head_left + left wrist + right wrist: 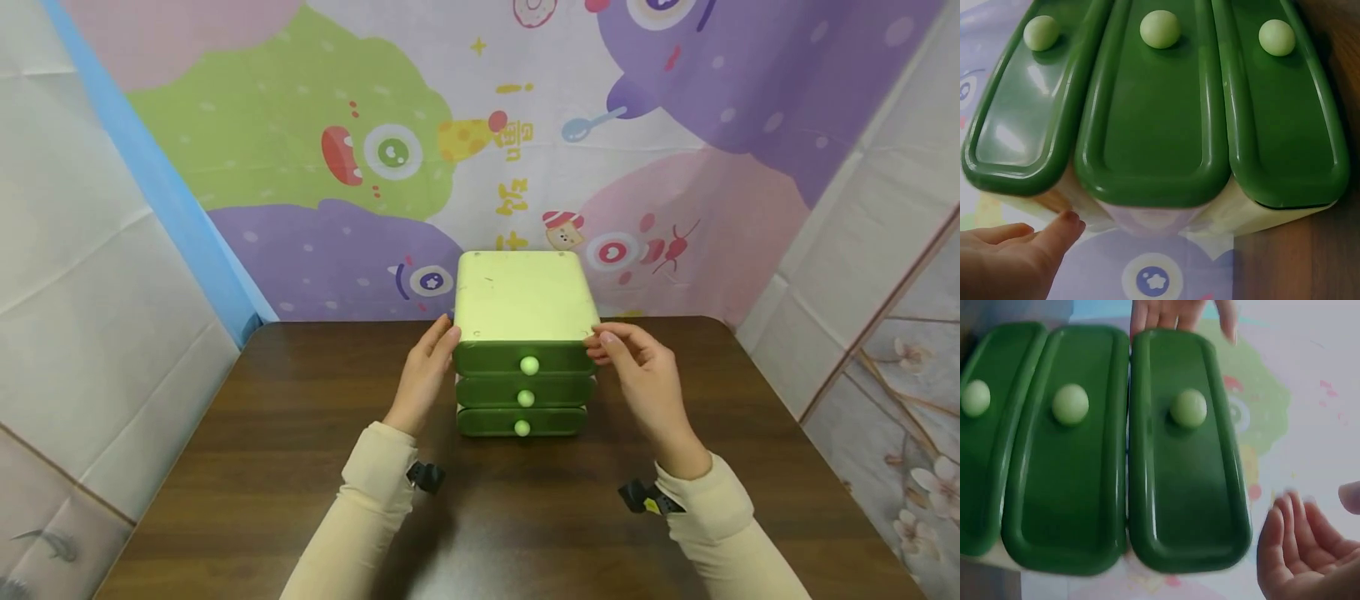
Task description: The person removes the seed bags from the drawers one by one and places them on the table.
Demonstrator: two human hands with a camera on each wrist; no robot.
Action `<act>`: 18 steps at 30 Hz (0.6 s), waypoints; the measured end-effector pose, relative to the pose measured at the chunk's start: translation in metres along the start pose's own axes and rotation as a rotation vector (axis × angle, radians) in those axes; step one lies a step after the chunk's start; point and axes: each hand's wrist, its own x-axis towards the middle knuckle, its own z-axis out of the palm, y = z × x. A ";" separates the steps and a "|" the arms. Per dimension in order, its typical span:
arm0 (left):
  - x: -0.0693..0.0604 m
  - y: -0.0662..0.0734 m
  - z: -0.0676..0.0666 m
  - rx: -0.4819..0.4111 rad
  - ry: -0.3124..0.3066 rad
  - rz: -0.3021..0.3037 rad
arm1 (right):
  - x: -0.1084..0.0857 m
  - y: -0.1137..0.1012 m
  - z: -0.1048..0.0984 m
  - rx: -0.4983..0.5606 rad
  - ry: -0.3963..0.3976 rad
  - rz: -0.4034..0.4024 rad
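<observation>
At the far middle of the worktop (300, 408), a green three-drawer box (525, 296) stands between the left hand (423, 367) and the right hand (647, 367), its round knobs (529, 366) facing near. Both hands are loosely spread with relaxed fingers, left one beside its upper left side, right one by its upper right corner; whether the left fingertips touch it, I cannot tell.

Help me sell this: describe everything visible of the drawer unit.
The drawer unit has a pale green shell, marked on top, and three glossy dark green drawer fronts with round pale knobs, seemingly plastic. It stands upright on the brown table, drawers apparently shut. The left hand and right hand flank it; contact is unclear.
</observation>
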 end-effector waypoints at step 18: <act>0.014 0.001 0.010 -0.133 0.016 -0.082 | -0.004 0.034 0.046 0.081 -0.294 0.441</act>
